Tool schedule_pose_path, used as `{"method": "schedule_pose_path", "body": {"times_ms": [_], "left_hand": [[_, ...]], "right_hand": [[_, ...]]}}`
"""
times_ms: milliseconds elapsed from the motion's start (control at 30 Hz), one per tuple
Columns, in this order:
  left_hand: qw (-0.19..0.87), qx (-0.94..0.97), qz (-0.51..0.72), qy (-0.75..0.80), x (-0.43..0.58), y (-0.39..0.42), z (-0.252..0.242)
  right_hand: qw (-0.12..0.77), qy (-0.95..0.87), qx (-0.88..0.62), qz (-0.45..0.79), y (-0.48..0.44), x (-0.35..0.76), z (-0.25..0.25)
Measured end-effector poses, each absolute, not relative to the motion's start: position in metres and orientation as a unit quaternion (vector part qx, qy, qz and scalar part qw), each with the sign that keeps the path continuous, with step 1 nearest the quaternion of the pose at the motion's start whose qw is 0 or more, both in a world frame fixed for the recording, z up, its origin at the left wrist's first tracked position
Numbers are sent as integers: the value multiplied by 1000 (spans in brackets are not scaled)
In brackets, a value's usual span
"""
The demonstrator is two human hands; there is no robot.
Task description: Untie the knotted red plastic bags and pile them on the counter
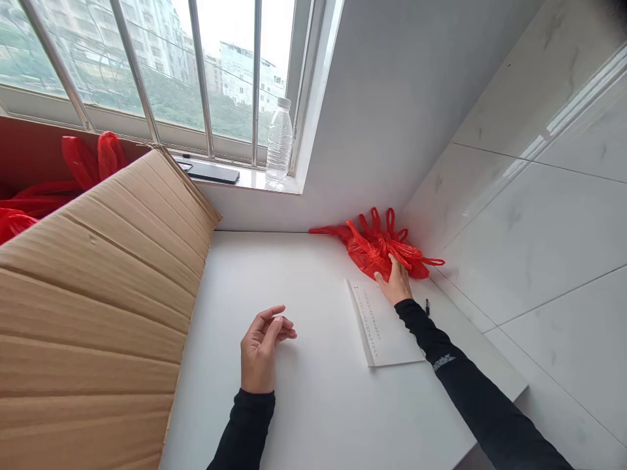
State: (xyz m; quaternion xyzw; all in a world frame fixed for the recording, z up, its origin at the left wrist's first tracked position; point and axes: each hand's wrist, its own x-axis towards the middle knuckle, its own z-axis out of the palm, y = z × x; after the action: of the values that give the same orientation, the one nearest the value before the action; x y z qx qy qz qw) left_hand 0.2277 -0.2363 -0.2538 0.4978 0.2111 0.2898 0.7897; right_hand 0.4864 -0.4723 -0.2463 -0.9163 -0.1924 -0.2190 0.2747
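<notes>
Red plastic bags with knotted loops lie bunched against the wall at the back right of the white table. My right hand reaches over the notebook to them, its thumb and fingers on the near side of the red plastic. The open notebook has rows of small marks on its page. My left hand hovers over the middle of the table, fingers loosely curled and apart, with nothing seen in it. A black pen lies right of the notebook, beside my right sleeve.
A large cardboard box fills the left side, with more red bags inside. On the sill of the barred window stand a clear bottle and a dark phone. A marbled tile wall bounds the right side.
</notes>
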Motion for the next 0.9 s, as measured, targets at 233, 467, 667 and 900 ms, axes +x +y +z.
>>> {"method": "schedule_pose_path", "body": {"times_ms": [233,467,667,900], "left_hand": [[794,501,279,202,226,-235,-253],[845,469,189,171,228,-242,-245],[921,307,173,166,220,-237,-237],[893,409,131,133,222,-236,-250]], "right_hand": [[356,-189,-884,-234,-445,487,-206],[513,-272,-801,-146,-405,388,-178],[659,-314,-652,206,-382,329,-202],[698,-255,-631,222,-371,331,-242]]}}
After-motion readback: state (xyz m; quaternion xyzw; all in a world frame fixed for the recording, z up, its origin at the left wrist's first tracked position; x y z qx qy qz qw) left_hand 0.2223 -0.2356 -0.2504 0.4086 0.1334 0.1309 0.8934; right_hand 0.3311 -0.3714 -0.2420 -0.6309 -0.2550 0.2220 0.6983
